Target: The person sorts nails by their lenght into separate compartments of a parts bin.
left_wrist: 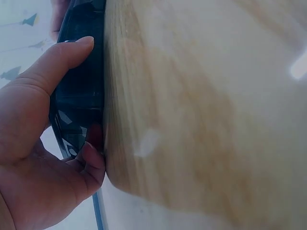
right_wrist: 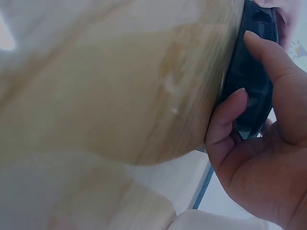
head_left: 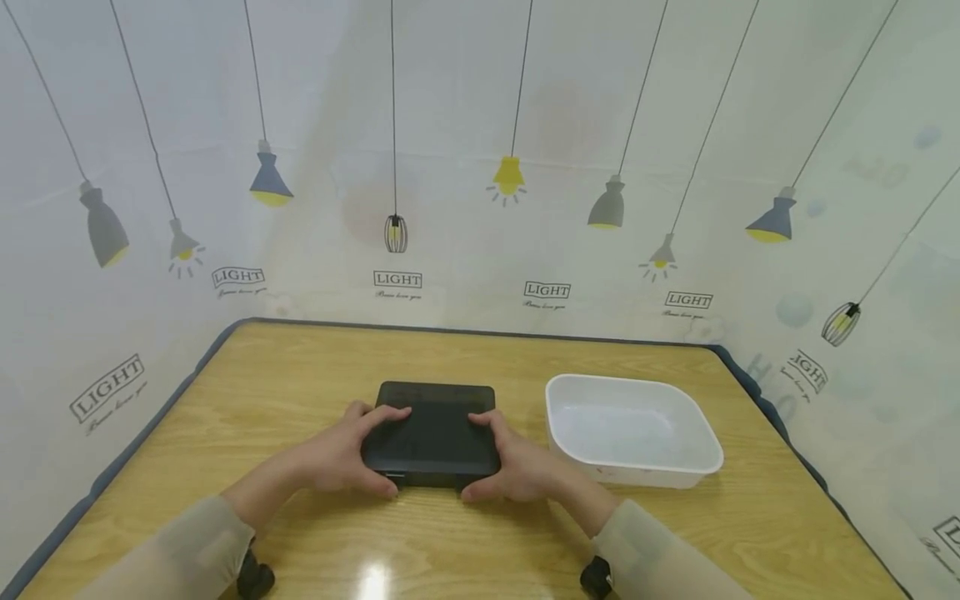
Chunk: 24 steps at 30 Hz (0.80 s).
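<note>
A flat black plastic case [head_left: 431, 433] lies on the wooden table, in the middle of the head view. My left hand [head_left: 341, 450] grips its left side, thumb at the near edge and a finger on the top. On the other side my right hand [head_left: 521, 462] holds the case the same way. In the left wrist view the left thumb [left_wrist: 72, 55] presses on the case's side wall [left_wrist: 79, 91], with curled fingers below. The right wrist view has the right hand [right_wrist: 268, 158] around the case's right end [right_wrist: 249, 72]. What is inside the case is hidden.
To the right of the case stands a white rectangular tub [head_left: 633, 471]. The wooden table [head_left: 300, 358] has a dark blue edge, and a printed cloth wall [head_left: 465, 308] with lamp pictures rises behind and beside it.
</note>
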{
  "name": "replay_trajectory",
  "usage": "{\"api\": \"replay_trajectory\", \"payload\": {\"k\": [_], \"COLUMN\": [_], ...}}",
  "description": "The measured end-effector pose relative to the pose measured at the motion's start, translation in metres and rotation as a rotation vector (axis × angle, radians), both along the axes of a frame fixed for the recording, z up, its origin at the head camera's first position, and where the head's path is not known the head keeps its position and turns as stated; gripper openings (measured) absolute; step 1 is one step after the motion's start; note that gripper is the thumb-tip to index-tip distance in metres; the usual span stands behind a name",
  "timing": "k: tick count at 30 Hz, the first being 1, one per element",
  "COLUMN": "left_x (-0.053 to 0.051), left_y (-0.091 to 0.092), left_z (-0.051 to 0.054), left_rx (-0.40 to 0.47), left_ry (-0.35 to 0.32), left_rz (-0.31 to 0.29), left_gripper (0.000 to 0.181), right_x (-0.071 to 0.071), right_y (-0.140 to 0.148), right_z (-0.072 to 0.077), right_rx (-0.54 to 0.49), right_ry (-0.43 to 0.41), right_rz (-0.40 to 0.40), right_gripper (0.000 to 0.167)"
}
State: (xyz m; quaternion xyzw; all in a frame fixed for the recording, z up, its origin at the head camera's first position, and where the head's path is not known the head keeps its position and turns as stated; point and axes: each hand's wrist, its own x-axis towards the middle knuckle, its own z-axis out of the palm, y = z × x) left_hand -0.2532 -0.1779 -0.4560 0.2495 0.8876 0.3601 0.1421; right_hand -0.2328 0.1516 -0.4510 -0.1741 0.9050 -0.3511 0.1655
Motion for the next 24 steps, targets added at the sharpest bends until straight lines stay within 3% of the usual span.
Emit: {"api": "replay_trajectory", "payload": {"k": [5,13,24], "left_x": [0.001,0.002,0.009], "left_y": [0.005,0.006,0.003], "left_z": [0.001,0.004,-0.006], "left_rx": [-0.023,-0.03,-0.023], "left_ry": [0.033,0.042,0.02], "left_rz": [0.0,-0.008,0.024], "left_gripper": [0.108,0.108,0.111], "right_x": [0.003,0.004,0.013], "right_y": [0.001,0.0,0.002], "right_z": [0.004,0.004,0.003], "right_rx": [0.034,0.063,0.031], "right_ry": [0.002,0.077,0.044], "right_rz": [0.001,0.024,0.033], "right_gripper": [0.11,0.107,0.109]}}
